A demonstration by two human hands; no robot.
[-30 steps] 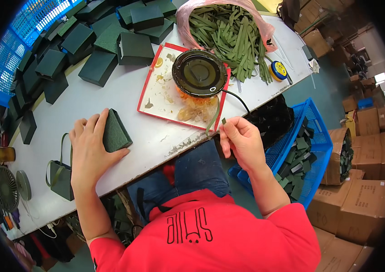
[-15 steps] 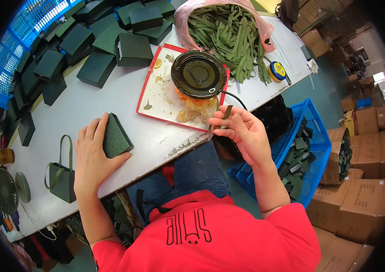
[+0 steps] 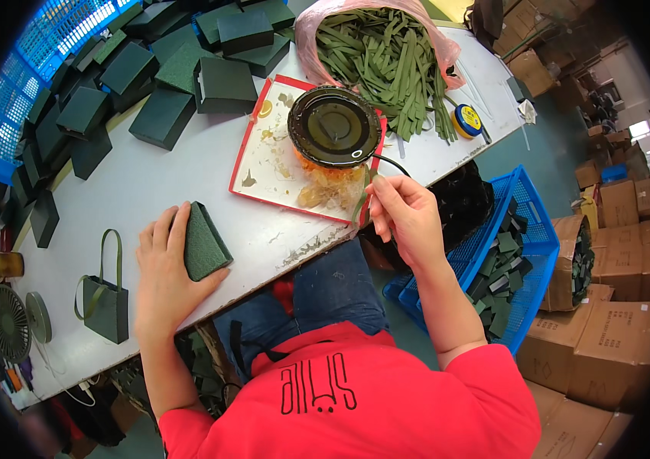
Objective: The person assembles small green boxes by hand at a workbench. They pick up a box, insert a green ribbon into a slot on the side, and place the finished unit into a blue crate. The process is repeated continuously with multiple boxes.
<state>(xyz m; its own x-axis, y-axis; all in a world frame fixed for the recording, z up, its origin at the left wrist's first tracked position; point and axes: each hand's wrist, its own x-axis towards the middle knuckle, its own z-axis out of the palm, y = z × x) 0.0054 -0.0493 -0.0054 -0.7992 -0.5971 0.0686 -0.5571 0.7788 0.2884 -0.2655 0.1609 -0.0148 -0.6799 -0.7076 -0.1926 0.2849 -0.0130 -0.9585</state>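
Observation:
My left hand [image 3: 166,275] grips a small dark green box [image 3: 207,243] on the white table, with the thumb along its near edge. In my right hand [image 3: 409,218], finger and thumb pinch a narrow green ribbon [image 3: 360,206], which hangs down beside the table's front edge. Just beyond that hand stands a round black pot [image 3: 335,126] of glossy amber liquid, crusted with drips, on a white board with a red rim [image 3: 242,164]. A finished-looking small green bag with two ribbon handles [image 3: 105,310] stands left of my left hand.
Many dark green boxes [image 3: 160,116] are heaped at the back left beside a blue crate [image 3: 4,107]. A pink bag [image 3: 308,34] spills green ribbons [image 3: 394,65]. A round yellow-and-blue tin [image 3: 466,120], a fan [image 3: 8,323] and a blue basket of green pieces [image 3: 543,249] surround the workplace.
My left hand and the box have shifted slightly right and nearer. My right hand has turned, its fingers drawn together, and the ribbon now hangs lower from the pinch.

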